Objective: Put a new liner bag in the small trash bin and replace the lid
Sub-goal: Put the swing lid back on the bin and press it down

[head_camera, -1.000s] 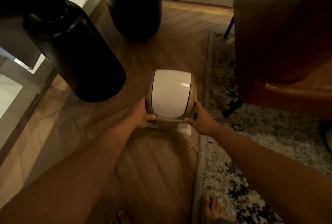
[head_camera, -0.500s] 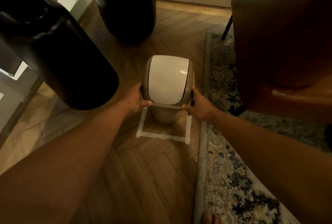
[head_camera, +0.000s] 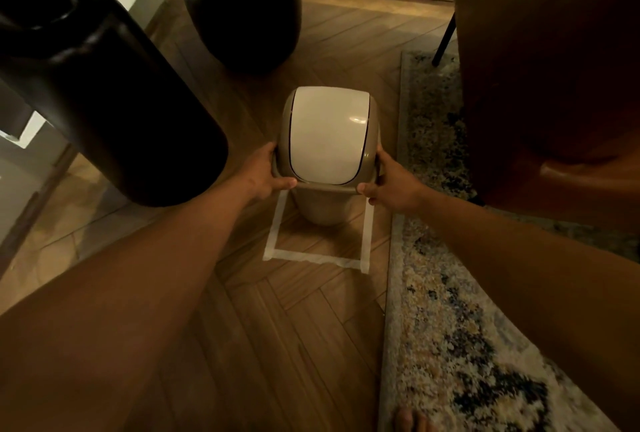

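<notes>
Herringbone wood floor (head_camera: 294, 327) fills the dim scene, with a patterned rug (head_camera: 450, 327) along its right edge, a brown chair (head_camera: 540, 85) at the upper right corner and two dark rounded vases (head_camera: 114, 113) at the upper left. Near the rug's edge, a small beige trash bin (head_camera: 323, 204) is seen standing inside a square of pale tape (head_camera: 313, 258) marked on the floor, toward the far side of that square. The bin is capped by its lid (head_camera: 329, 137), a swing type with a cream flap. The lid's rim is gripped from either side: the left hand (head_camera: 265, 172) is wrapped around the left edge and the right hand (head_camera: 391, 185) around the right edge, fingers curled closed on the plastic with thumbs at the near side. Whether a liner is inside cannot be told, as none shows at the rim. The step in hand is judged to be either seating or lifting the lid; which cannot be told. It is best done with even force from both sides, so that the lid stays level and the light bin is not tipped or dragged off its marked spot. The flap should be left untouched, and any liner edge kept flat under the rim.
</notes>
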Motion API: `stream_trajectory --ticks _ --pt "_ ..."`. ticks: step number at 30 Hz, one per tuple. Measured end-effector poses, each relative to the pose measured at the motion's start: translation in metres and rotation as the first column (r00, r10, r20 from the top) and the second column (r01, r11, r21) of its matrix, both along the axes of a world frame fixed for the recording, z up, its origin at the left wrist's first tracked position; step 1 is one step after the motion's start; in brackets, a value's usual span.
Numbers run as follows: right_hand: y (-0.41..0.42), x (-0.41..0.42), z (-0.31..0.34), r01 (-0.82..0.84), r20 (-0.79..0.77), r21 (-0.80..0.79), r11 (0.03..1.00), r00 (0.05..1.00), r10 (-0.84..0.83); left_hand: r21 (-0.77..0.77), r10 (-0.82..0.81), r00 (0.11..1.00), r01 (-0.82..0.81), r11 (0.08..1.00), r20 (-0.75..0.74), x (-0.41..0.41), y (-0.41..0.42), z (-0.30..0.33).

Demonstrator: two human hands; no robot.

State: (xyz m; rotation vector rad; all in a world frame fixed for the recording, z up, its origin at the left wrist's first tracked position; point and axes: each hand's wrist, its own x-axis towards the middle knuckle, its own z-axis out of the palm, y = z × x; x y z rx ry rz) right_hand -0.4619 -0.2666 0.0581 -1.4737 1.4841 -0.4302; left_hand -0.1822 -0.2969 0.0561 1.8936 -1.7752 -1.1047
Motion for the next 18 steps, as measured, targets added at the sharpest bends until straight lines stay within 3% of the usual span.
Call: stream_trajectory --ticks 9,18 --pt "-0.006 -0.008 0.006 -0.024 0.043 0.009 1.000 0.999 0.023 -0.027 -0.003 0.998 0.005 1.000 0.067 -0.006 -0.002 0.001" --pt "0.004 -0.003 0.008 0.004 0.006 0.035 0.999 1.000 -0.005 0.022 -0.006 0.999 0.005 1.000 0.041 -0.006 0.014 0.004"
